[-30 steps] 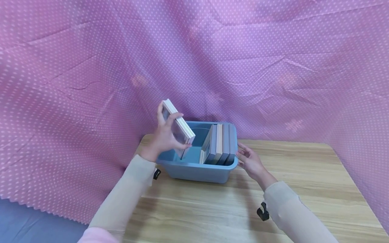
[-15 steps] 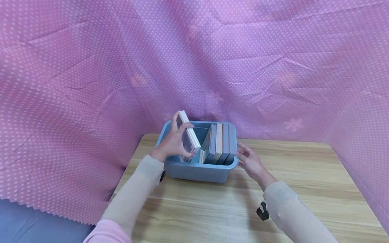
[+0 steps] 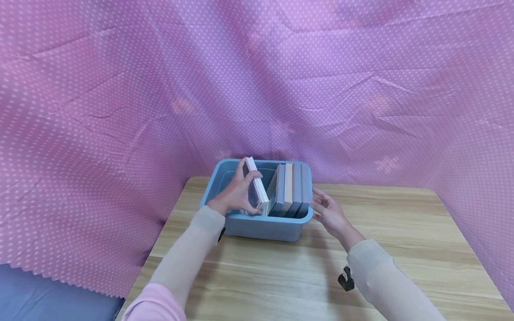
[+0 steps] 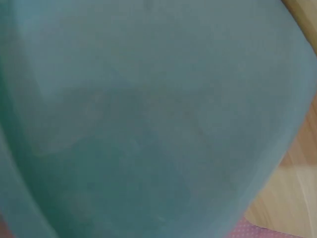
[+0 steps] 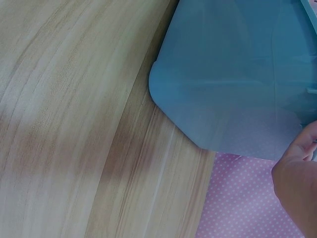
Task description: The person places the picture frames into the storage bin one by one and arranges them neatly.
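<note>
My left hand (image 3: 237,191) grips a thick book (image 3: 258,187) with white page edges, thumb near its front end and fingers over its back. The book tilts, its lower part down inside the blue plastic bin (image 3: 261,227). Just right of it, several books (image 3: 295,189) with grey and cream spines stand on edge against the bin's right wall. My right hand (image 3: 331,216) touches the bin's right side, fingers fairly straight at the rim. In the right wrist view, the right hand (image 5: 299,173) shows at the frame's edge by the bin wall (image 5: 223,89). The bin wall (image 4: 158,119) fills most of the left wrist view.
The bin stands on a wood-grain table (image 3: 393,232), near its back edge. A pink dotted cloth (image 3: 257,80) hangs behind and at both sides. Dark clips (image 3: 346,279) show at the wrists, and blue fabric (image 3: 52,294) lies at the lower left.
My left hand has moved right and down, carrying the book from over the bin's left side into it, close to the standing books. The right hand has stayed in place.
</note>
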A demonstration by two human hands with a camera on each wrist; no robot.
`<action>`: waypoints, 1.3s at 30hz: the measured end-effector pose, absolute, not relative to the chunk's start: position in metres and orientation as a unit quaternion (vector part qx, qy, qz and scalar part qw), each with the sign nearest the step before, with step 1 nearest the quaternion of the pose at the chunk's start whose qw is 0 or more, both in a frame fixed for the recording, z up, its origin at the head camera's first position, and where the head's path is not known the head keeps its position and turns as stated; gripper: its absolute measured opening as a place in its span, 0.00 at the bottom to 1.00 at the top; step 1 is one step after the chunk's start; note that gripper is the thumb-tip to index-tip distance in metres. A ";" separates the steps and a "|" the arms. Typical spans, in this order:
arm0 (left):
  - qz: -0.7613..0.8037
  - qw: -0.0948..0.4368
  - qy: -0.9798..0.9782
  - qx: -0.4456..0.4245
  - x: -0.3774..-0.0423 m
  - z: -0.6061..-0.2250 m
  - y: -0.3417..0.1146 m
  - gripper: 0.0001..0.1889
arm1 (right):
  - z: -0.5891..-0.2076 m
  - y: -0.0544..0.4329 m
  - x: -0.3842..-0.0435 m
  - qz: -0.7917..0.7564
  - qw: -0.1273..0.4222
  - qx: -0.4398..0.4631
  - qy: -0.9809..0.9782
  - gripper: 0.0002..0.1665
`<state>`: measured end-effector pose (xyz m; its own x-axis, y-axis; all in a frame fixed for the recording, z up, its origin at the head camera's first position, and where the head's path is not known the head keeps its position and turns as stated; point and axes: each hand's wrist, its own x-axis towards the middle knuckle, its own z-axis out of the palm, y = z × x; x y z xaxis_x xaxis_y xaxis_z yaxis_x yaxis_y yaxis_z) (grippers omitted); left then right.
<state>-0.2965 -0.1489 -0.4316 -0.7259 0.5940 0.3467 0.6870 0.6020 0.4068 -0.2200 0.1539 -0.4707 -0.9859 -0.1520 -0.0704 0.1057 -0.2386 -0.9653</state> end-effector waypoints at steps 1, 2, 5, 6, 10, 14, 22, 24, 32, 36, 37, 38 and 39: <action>-0.262 0.083 -0.893 -0.356 -0.297 -0.433 -0.148 0.52 | -0.470 0.154 -0.220 -0.788 0.083 -0.017 0.610 0.36; -0.261 0.078 -0.895 -0.353 -0.297 -0.435 -0.147 0.52 | -0.470 0.154 -0.220 -0.788 0.084 -0.017 0.610 0.36; -0.264 0.070 -0.896 -0.349 -0.298 -0.437 -0.144 0.52 | -0.470 0.154 -0.221 -0.787 0.089 -0.013 0.611 0.35; -0.267 0.068 -0.896 -0.347 -0.298 -0.438 -0.144 0.52 | -0.470 0.155 -0.221 -0.786 0.090 -0.013 0.612 0.35; -0.267 0.063 -0.898 -0.345 -0.301 -0.442 -0.142 0.52 | -0.470 0.155 -0.222 -0.784 0.092 -0.012 0.614 0.35; -0.257 0.051 -0.903 -0.341 -0.303 -0.447 -0.139 0.51 | -0.472 0.154 -0.224 -0.785 0.094 -0.009 0.612 0.35; -0.247 0.042 -0.900 -0.356 -0.308 -0.451 -0.130 0.52 | -0.473 0.157 -0.227 -0.786 0.092 -0.012 0.611 0.35; -0.245 0.033 -0.901 -0.358 -0.310 -0.452 -0.128 0.52 | -0.473 0.157 -0.228 -0.786 0.092 -0.013 0.611 0.35; -0.254 -0.006 -0.905 -0.340 -0.314 -0.455 -0.122 0.52 | -0.475 0.157 -0.229 -0.787 0.091 -0.019 0.610 0.34; -0.250 -0.023 -0.908 -0.336 -0.315 -0.454 -0.120 0.52 | -0.475 0.158 -0.230 -0.787 0.090 -0.018 0.610 0.34; -0.248 -0.027 -0.908 -0.337 -0.315 -0.453 -0.119 0.52 | -0.475 0.158 -0.230 -0.788 0.089 -0.017 0.609 0.34; -0.246 -0.029 -0.907 -0.340 -0.316 -0.453 -0.118 0.52 | -0.475 0.158 -0.230 -0.789 0.089 -0.017 0.608 0.34; -0.242 -0.031 -0.907 -0.344 -0.316 -0.452 -0.118 0.52 | -0.475 0.158 -0.230 -0.790 0.088 -0.016 0.607 0.34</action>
<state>-0.3158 -0.1176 -0.4520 -0.7616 0.6386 0.1103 0.6085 0.6459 0.4611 -0.2297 0.1582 -0.4752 -0.9838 -0.1597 -0.0814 0.1198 -0.2480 -0.9613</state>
